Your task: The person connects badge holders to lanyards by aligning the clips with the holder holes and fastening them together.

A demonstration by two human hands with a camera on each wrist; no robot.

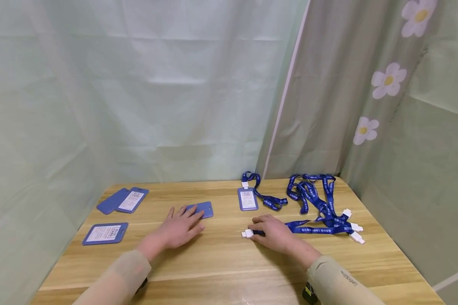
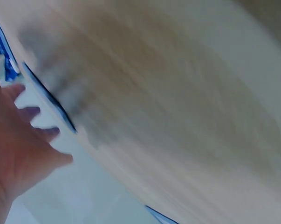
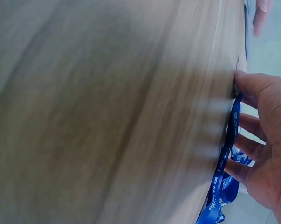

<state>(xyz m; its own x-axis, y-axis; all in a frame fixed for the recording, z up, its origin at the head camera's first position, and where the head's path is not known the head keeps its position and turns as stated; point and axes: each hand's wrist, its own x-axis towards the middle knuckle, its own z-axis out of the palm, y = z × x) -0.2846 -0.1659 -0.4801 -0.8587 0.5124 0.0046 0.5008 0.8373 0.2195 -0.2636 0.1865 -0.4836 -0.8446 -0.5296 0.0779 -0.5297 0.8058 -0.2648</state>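
Visibly, "CARD" on badge holder (image 1: 104,234), left grip (image 1: 180,229) relaxed, right grip (image 1: 273,233) pinching lanyard (image 1: 313,230)

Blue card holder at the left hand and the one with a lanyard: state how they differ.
The left hand partly hides the first holder; no hand is on the second holder. The first holder's visible part is plain blue; the second shows a white printed card. Both are blue and lie on the table.

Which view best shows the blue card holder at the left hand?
Head view: the card holder shows its flat face, partly covered by the left hand. Left wrist: just its thin edge. Right wrist: perhaps a sliver.
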